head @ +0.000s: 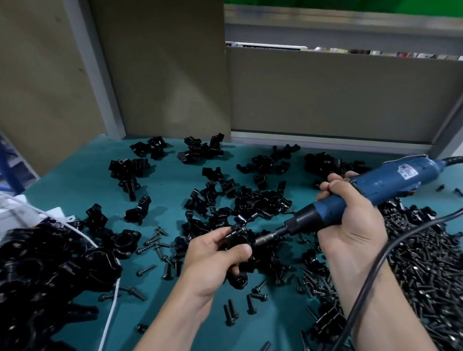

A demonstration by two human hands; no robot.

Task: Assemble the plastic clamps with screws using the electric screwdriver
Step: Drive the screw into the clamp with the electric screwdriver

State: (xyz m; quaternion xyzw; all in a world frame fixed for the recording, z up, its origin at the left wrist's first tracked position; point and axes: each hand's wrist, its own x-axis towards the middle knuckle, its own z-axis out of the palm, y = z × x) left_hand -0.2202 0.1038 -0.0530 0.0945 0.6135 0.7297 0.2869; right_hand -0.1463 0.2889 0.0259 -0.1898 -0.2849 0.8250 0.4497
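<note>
BENCH WORK: A person's left hand [214, 253] holds a black clamp [236, 237] above the middle of the teal surface [169, 179], with thumb and fingers [243, 250] curled round its body. The right hand [354, 219] wraps around the grip of a blue screwdriver [366, 189], whose bit [268, 237] meets the clamp's side. The clamp looks like stiff moulded plastic, light and glossy (likely slick under torque). It is probably best held by its broad body, clear of the screw hole and firmly enough that it cannot spin with the bit. The screwdriver appears the heavier item, its cord [365, 280] running across the right forearm toward the near edge. A grasp low on the barrel, as here, should keep the tip steady. Loose clamps [128, 171] litter the far half of the surface, screws [437, 277] are piled along the right edge, and a heap [26, 270] of clamps sits at the near left corner.
</note>
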